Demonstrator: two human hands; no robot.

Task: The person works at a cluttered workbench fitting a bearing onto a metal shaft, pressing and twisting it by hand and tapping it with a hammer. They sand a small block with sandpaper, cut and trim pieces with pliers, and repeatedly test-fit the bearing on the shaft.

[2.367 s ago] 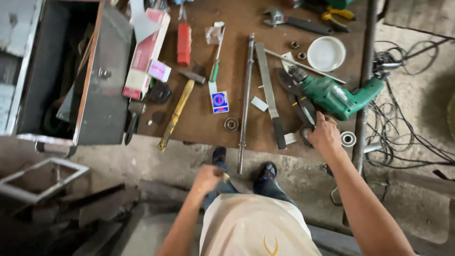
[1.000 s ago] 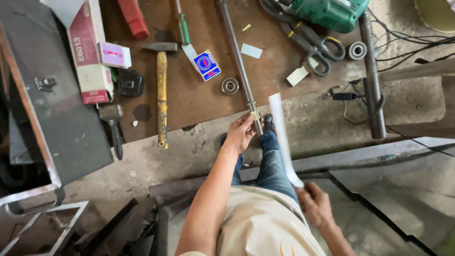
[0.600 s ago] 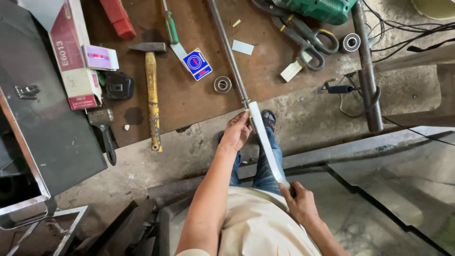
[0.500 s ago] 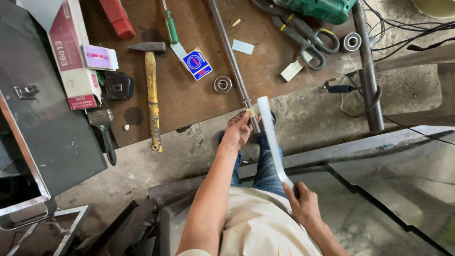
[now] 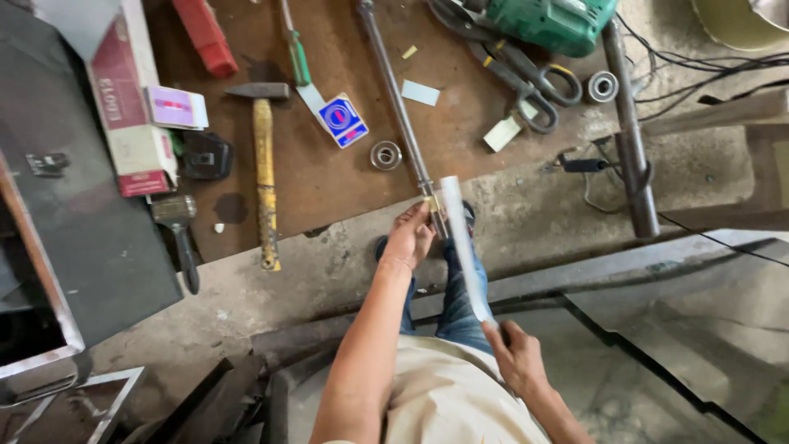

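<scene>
At the centre of the frame a long grey steel rod with a brass-coloured end fitting (image 5: pixel 404 123) runs down from the top edge to the lip of a rust-brown metal work surface (image 5: pixel 329 173), its end overhanging so the left hand (image 5: pixel 408 238) can pinch it, fingers closed around the fitting to steady it; the right hand (image 5: pixel 516 355), lower centre, is closed on the bottom of a flat pale metal strip (image 5: pixel 463 247), whose top end is angled up beside the rod end, as if for filing or measuring; to the left lies a yellow-handled hammer (image 5: pixel 263 173), near the rod a small steel bearing ring (image 5: pixel 385 154), and at upper right a green electric drill (image 5: pixel 559 20).
</scene>
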